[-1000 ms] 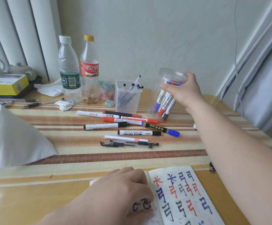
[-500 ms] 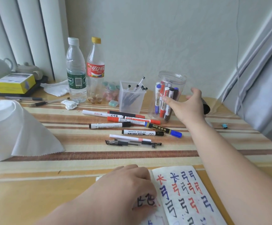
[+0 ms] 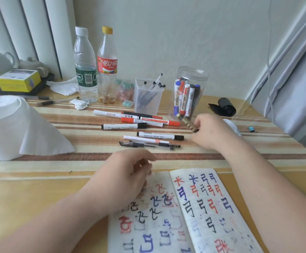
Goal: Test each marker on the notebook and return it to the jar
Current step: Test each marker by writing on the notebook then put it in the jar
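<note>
**Gripping a marker beside the jar: right hand engaged, left hand idle**

Right hand [image 3: 212, 133]: fingers curled, pinching one end of a dark marker with gold bands [image 3: 186, 122]. The marker is blurred and slants up and left from the fingers; its free end lies just beside the foot of the jar. Contact with the jar cannot be confirmed.

Left hand [image 3: 128, 178]: fingers loosely curled and holding nothing, positioned over the top edge of the left page of the open white paper notebook [image 3: 205, 207]. Both pages are covered in red, blue and black test strokes.

Clear round plastic jar [image 3: 204, 83]: upright on the striped tan tablecloth [image 3: 57, 161], behind the right hand. It contains upright whiteboard markers [image 3: 184, 99] with blue, red and black caps.

Loose white-bodied markers and pens [image 3: 141, 123]: lying roughly parallel on the cloth, left of the right hand, between the notebook and the jar.

Other items noted: a translucent square pen holder [image 3: 147, 96] just left of the jar; a clear water bottle with a green label [image 3: 85, 70] and a cola bottle with a red label and yellow cap [image 3: 107, 66] side by side further left; a white paper roll [image 3: 11, 126] at the left edge; a yellow box [image 3: 18, 80] at the back left; a black rolled object [image 3: 225, 106] right of the jar.
</note>
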